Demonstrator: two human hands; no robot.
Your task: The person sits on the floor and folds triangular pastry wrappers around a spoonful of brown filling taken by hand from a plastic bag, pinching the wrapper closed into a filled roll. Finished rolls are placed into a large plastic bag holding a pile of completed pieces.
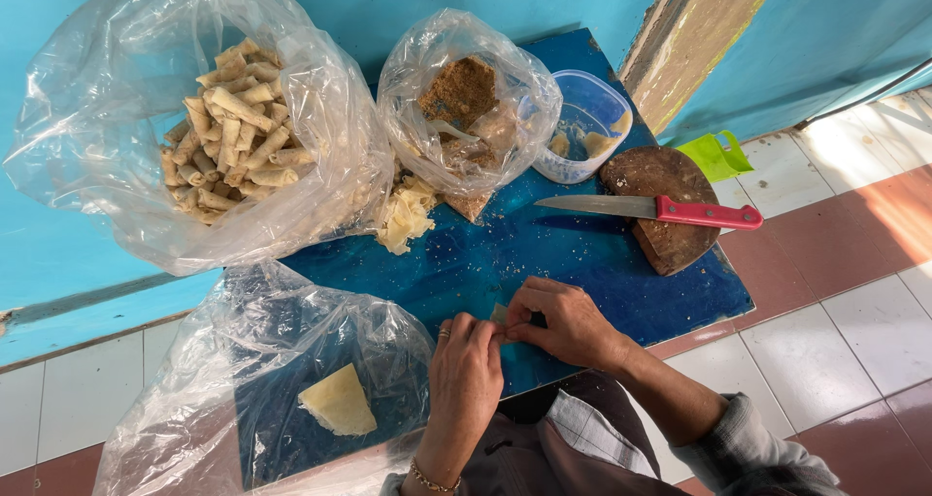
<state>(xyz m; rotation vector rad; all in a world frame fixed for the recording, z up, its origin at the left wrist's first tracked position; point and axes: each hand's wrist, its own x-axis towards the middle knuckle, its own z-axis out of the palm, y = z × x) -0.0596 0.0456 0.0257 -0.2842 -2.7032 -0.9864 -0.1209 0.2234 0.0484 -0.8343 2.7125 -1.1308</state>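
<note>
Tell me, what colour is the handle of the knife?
The knife handle is red, seen in the head view, resting on the round wooden board.

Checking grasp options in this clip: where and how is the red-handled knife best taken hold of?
Probably by the red handle, coming from the right. The knife lies flat across the round wooden board, and its handle end juts past the board's right edge, free of clutter. The blade points left toward the bags, so that end is best avoided.
</note>
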